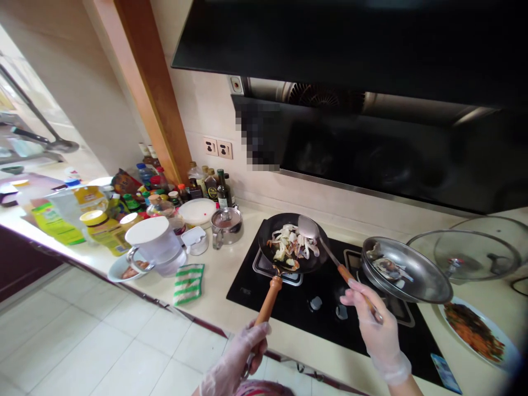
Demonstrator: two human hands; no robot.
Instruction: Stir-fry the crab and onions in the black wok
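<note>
big black stove (292, 309) down here, dark wok (274, 224) over its left burner (295, 282), metal spatula (329, 253) reaching into it. my gloved left hand (243, 352) is wrapped round the wok's handle (268, 300), gloved right hand (377, 330) curled round the spatula, crab pieces (289, 242) sitting in the wok

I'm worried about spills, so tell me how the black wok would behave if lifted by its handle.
The black wok would probably feel front-heavy, since the left hand grips its long wooden handle well away from the bowl. The loose crab pieces inside could slide if it tilts.
</note>
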